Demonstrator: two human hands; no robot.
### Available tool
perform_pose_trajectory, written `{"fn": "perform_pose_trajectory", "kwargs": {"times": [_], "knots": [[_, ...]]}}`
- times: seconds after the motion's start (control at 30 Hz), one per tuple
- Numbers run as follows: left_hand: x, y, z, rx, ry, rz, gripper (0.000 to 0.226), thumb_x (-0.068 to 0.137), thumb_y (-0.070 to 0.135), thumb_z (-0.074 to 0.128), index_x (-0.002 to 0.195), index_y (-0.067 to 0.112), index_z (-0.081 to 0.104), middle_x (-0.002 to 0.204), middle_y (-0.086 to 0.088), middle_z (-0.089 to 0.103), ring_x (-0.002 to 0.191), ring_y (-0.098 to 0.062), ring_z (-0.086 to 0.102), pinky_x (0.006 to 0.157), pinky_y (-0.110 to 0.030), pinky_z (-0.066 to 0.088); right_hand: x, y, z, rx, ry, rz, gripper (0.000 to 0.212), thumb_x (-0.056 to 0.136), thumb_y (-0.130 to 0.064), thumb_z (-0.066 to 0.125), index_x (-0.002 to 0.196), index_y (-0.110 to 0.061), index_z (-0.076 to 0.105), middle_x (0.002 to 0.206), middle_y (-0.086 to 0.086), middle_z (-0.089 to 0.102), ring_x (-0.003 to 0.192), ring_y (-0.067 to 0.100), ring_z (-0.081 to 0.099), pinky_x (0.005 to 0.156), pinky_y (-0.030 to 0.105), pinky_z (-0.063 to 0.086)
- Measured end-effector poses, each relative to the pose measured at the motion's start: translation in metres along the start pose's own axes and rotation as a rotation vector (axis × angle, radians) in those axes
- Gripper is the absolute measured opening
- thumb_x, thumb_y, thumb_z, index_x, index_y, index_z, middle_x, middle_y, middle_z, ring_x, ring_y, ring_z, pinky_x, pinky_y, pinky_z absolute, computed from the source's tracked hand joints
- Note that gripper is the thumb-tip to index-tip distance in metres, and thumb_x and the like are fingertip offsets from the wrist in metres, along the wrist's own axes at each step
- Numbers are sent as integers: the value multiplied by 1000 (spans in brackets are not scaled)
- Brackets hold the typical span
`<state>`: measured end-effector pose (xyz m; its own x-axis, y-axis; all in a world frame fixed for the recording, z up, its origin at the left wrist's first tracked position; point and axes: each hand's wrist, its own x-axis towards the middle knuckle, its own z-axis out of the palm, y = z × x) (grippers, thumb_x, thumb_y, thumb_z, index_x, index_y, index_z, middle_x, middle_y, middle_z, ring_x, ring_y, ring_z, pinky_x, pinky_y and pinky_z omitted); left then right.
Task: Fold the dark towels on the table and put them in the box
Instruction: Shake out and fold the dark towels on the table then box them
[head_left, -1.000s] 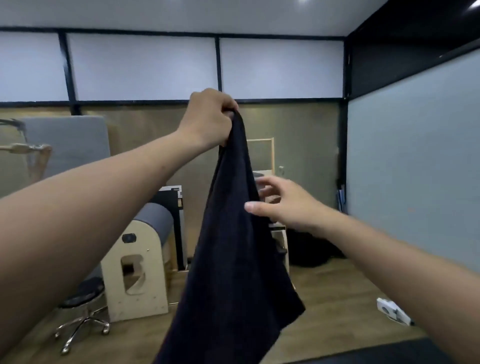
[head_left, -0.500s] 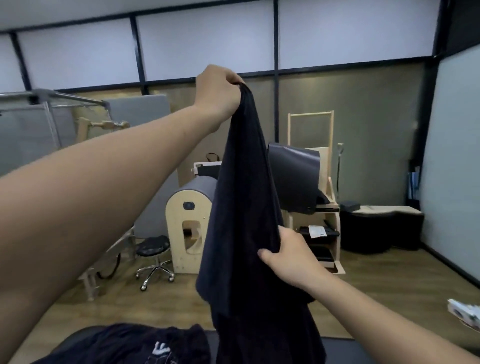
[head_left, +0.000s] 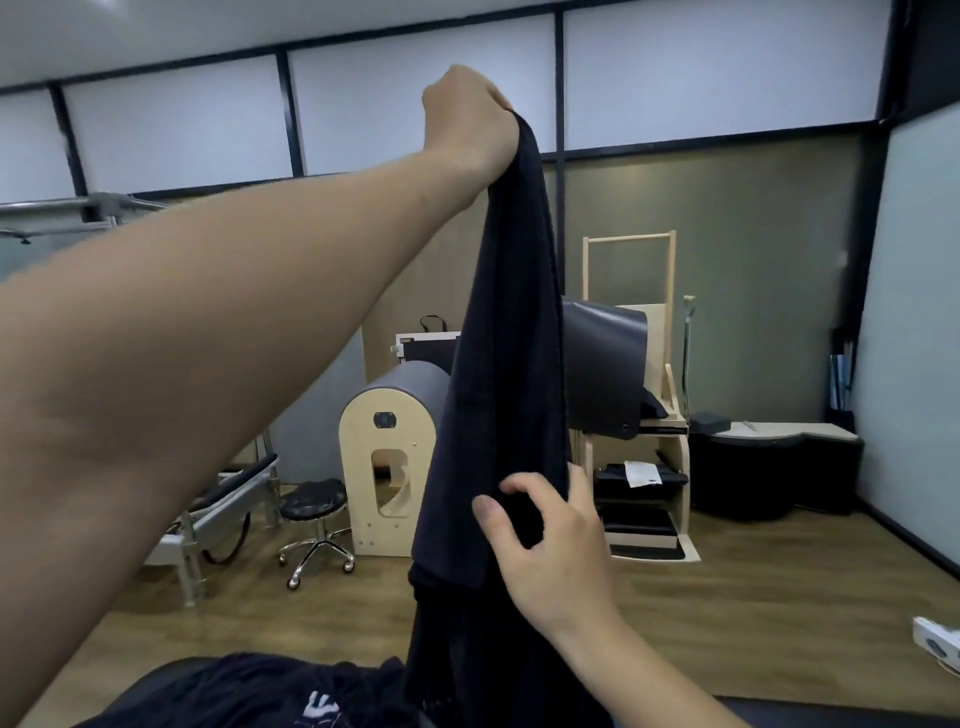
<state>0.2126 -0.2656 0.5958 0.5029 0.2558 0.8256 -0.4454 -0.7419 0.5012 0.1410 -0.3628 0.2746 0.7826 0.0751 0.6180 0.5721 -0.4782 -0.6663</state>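
A dark towel (head_left: 504, 364) hangs long and creased above the table (head_left: 857, 716), its top bunched in the raised left hand (head_left: 467, 117)'s fist, while the right hand (head_left: 556, 545) curls thumb and fingers round its lower edge. Its sides hang free. A heap of dark cloth (head_left: 249, 691) lies on the table below, with wooden floor (head_left: 753, 597) and a stool (head_left: 311, 501) beyond.

The hanging dark fabric towel (head_left: 506, 364) runs past the bottom edge, which also cuts the crumpled dark cloth heap (head_left: 270, 691) on the black bench (head_left: 831, 717).
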Motion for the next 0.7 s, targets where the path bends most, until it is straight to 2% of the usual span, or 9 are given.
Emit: {"fn": "perform_pose_trajectory", "kwargs": {"times": [0.07,0.17,0.2,0.3,0.43,0.53,0.6,0.63,0.7], "knots": [[4,12,4,12,17,2,33,75,-8,40,82,7,69,83,-2,58,64,-20,49,50,-26,45,0,-12,2,1,-6,10,48,72,-80,49,104,-44,50,131,-13,37,112,14,53,89,38,53],[7,21,10,19,15,4,35,73,-7,40,83,3,72,81,-4,61,64,-22,50,54,-28,49,2,-13,4,-69,-31,24,38,78,-62,65,97,-49,34,134,-13,30,107,19,58,80,33,52],[8,21,12,18,14,3,35,73,-7,40,82,5,72,81,-3,62,64,-22,51,55,-28,51,2,-9,4,-75,-40,26,34,82,-58,66,96,-48,36,140,-11,28,113,19,57,82,30,51],[11,15,13,-5,19,-10,34,74,-7,43,81,6,73,85,-4,67,65,-20,57,56,-28,55,-1,3,1,-11,-83,100,12,93,-53,57,95,-41,58,150,-7,26,135,15,40,92,24,41],[10,10,14,-26,0,-7,34,78,-7,45,84,10,74,88,0,64,66,-11,57,47,-17,43,-1,14,5,229,-69,226,35,101,-41,47,75,-27,66,143,3,44,121,10,49,95,24,39],[8,7,13,-23,-9,10,34,80,-7,45,87,10,74,89,-1,64,65,-8,55,41,-11,38,0,19,9,402,-76,412,39,102,-35,49,78,-13,70,150,9,42,140,21,39,101,26,33],[9,4,13,-21,-8,9,34,79,-7,45,87,9,74,91,-3,65,64,-8,54,39,-11,36,-2,22,15,483,-116,506,36,98,-39,55,78,-18,76,135,7,54,123,20,53,97,30,45],[9,1,13,-19,-6,7,34,79,-6,45,88,9,74,93,-4,65,64,-9,54,40,-11,37,-3,20,18,533,-144,549,32,95,-43,59,76,-26,77,130,4,57,113,18,57,91,36,54],[9,-3,13,-13,-3,5,34,79,-5,46,91,9,74,98,-5,66,66,-9,55,43,-12,38,-8,14,19,640,-197,619,24,88,-50,67,77,-32,78,126,3,57,107,21,60,73,42,62]]}}
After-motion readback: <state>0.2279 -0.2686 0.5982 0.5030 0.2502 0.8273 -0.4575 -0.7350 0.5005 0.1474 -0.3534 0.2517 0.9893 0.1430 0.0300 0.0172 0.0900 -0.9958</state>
